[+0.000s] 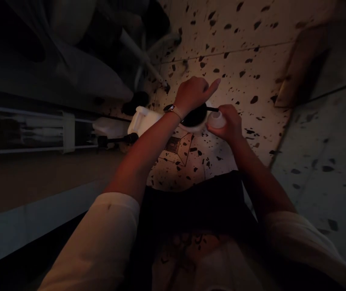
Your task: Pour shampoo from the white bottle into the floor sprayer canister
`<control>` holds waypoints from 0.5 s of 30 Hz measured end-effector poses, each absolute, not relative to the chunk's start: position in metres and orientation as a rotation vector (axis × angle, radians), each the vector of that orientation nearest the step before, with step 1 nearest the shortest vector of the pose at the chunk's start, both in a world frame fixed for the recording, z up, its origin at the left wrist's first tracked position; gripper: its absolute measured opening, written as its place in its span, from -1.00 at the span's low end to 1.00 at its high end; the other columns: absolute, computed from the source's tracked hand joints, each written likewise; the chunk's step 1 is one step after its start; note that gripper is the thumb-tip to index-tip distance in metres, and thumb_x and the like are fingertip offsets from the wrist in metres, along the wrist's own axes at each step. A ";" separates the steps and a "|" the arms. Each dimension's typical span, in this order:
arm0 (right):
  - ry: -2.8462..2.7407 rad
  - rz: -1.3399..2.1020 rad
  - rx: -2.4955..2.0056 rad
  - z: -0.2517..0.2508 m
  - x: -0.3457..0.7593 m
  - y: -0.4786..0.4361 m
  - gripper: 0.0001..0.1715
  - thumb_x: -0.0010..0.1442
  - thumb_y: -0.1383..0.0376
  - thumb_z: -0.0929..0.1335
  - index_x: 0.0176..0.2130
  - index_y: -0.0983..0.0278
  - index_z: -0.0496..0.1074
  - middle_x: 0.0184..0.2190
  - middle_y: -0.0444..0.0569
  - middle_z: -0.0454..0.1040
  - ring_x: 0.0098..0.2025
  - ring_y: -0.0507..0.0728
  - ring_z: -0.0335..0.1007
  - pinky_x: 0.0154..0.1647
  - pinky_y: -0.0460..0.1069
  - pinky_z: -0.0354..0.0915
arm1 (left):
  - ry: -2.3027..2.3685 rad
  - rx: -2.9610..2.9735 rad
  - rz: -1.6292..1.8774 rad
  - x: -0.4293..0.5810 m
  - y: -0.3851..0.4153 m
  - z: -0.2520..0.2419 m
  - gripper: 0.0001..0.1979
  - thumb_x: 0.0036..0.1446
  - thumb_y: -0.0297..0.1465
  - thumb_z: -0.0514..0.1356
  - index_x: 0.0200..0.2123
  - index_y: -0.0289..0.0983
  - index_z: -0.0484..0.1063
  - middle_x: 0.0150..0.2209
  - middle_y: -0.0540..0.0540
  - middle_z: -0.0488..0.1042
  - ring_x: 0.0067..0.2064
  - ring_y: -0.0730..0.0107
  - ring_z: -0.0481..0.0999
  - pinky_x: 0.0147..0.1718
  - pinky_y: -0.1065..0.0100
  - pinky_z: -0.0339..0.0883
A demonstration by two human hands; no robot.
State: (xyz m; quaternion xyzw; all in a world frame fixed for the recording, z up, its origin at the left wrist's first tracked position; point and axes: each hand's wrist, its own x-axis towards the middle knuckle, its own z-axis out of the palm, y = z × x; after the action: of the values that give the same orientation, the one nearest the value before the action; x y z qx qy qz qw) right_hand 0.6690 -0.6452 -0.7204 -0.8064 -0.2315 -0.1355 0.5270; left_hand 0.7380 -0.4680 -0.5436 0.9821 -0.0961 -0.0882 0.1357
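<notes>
White moulded plastic sits at the centre of a dim view: a white plastic appliance body (145,120) rests on a speckled terrazzo floor (245,56), with a round black disc (194,116) set in a white rim at its end.

The right hand (229,125) has its fingers (231,115) curled closed around a small translucent white plastic bottle (217,120). The bottle lies just beside the disc at about three o'clock, its long axis running roughly level and its rounded end toward the fingers. A thin black rod (212,109) leads from the disc to those fingers; where it ends is hidden.

The left hand (193,93) hangs over the disc at about twelve o'clock, its index finger (215,84) stretched toward two o'clock. Its other fingers seem folded, though the dim light leaves their grip uncertain, and it shows nothing held. A watch with a pale strap (174,110) circles the left wrist. The right hand is the nearer to the bottle, while the left forearm crosses above the white body.

A square metal drain grate (173,144) lies at about seven o'clock from the disc. At nine o'clock stand a pale plastic canister (110,127) and a white metal rack (24,129). White sleeves (106,226) cover both upper arms.
</notes>
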 end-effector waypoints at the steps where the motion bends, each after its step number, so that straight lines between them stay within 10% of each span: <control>1: -0.558 -0.376 -1.901 -0.720 0.667 -0.645 -0.41 0.26 -0.17 0.47 0.07 0.13 0.46 -0.02 0.18 0.63 0.06 0.42 0.61 0.01 0.37 0.60 | -0.297 2.840 -0.203 0.741 -0.466 -0.537 0.04 0.42 0.41 -0.51 -0.56 -0.13 0.40 -0.45 -0.27 0.50 -0.39 0.17 0.37 -0.24 0.03 0.17; 12: -0.433 -0.437 -1.916 -0.740 0.624 -0.657 -0.37 0.23 -0.20 0.51 0.07 0.12 0.47 -0.05 0.18 0.59 0.03 0.42 0.60 0.03 0.35 0.59 | -0.221 2.513 0.390 0.752 -0.453 -0.471 -0.23 0.62 0.01 -0.62 -0.56 -0.03 0.02 -0.48 -0.17 0.40 -0.36 0.23 0.45 -0.07 0.07 0.47; 15: -0.378 -0.359 -1.948 -0.749 0.608 -0.669 -0.36 0.23 -0.20 0.51 0.05 0.16 0.46 -0.04 0.20 0.57 0.04 0.42 0.58 0.06 0.33 0.57 | -0.267 2.350 0.545 0.755 -0.443 -0.469 -0.17 0.49 0.29 -0.56 -0.47 -0.03 0.15 -0.46 -0.11 0.37 -0.42 0.25 0.39 -0.22 0.14 0.47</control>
State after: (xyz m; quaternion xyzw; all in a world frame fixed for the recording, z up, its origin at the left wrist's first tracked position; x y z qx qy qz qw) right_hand 0.6080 -0.6687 -0.7490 -0.8171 -0.1586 -0.1508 0.5333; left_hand 0.7551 -0.4428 -0.4695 0.9071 -0.1031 0.2105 0.3497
